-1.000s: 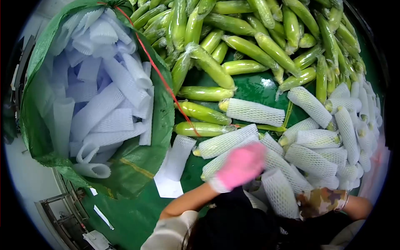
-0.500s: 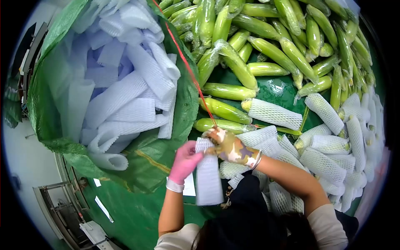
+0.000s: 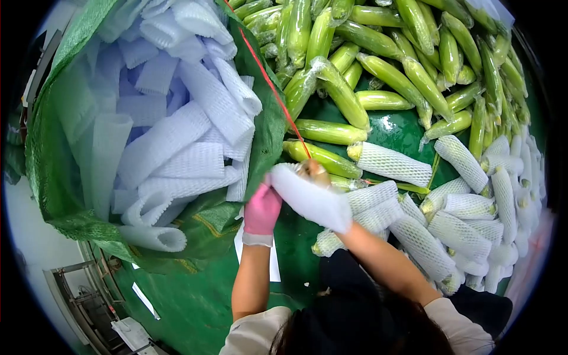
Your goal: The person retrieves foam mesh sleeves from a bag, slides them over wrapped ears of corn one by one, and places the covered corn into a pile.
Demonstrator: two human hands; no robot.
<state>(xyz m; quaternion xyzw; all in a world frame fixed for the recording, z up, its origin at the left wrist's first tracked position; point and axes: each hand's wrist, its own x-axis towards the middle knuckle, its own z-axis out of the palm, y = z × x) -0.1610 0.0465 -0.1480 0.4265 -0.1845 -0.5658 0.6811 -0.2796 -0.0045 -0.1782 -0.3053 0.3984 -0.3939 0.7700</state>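
Note:
My left hand [image 3: 263,211], in a pink glove, pinches one end of a white foam net sleeve [image 3: 310,198]. The sleeve slants across my right hand and wrist, hiding much of them; I cannot tell whether it is around them or in front. Blurred fingers of my right hand [image 3: 316,171], in a patterned glove, show past the sleeve's upper edge, close to the red string [image 3: 269,83]. Just beyond lie green ears of corn [image 3: 325,158] in clear film. An ear in a foam sleeve [image 3: 395,164] rests to the right.
A large green sack [image 3: 260,127] full of loose foam sleeves [image 3: 168,142] stands at the left. More film-wrapped corn [image 3: 367,38] is heaped at the back. Sleeved ears [image 3: 452,231] pile up on the right. White paper strips [image 3: 274,263] lie on the green surface [image 3: 189,296].
The foam sleeve has swung from hanging upright between my hands to slanting over my right hand and wrist. My left hand still grips its end. The sack has shifted slightly.

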